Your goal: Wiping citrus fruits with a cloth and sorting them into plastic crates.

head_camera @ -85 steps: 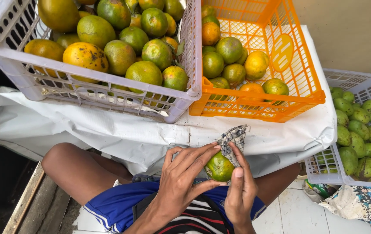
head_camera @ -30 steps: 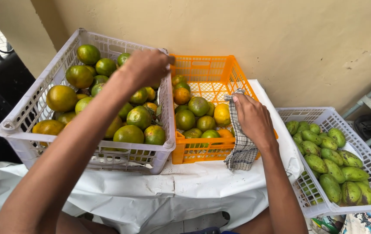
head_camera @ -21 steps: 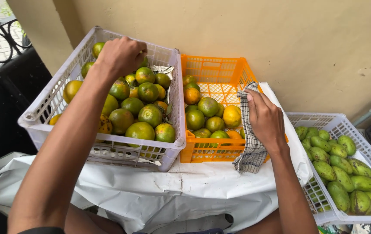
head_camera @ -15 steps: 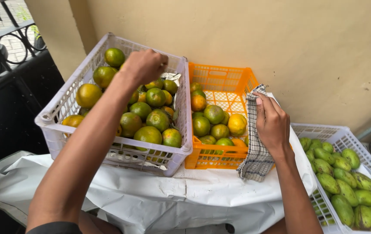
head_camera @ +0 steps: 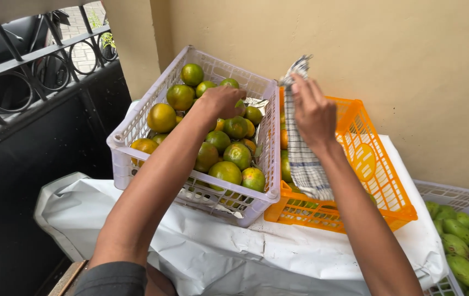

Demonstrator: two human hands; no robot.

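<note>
Head view | white sheet (head_camera: 234, 257) over desk | left hand (head_camera: 224, 100) now down in lilac crate (head_camera: 190, 192), fingers closing on a green-orange citrus (head_camera: 236, 126) | right hand (head_camera: 314, 112) has lifted checked cloth (head_camera: 303, 159), pinched, above orange crate (head_camera: 379, 181); wiping seems between fruits.

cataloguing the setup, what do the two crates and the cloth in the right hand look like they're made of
Pale lilac crate and orange crate: moulded plastic, judging by the uniform lattice walls and slight sheen. Checked cloth in the right hand: likely woven cotton, matte and hanging limp in soft folds.
</note>
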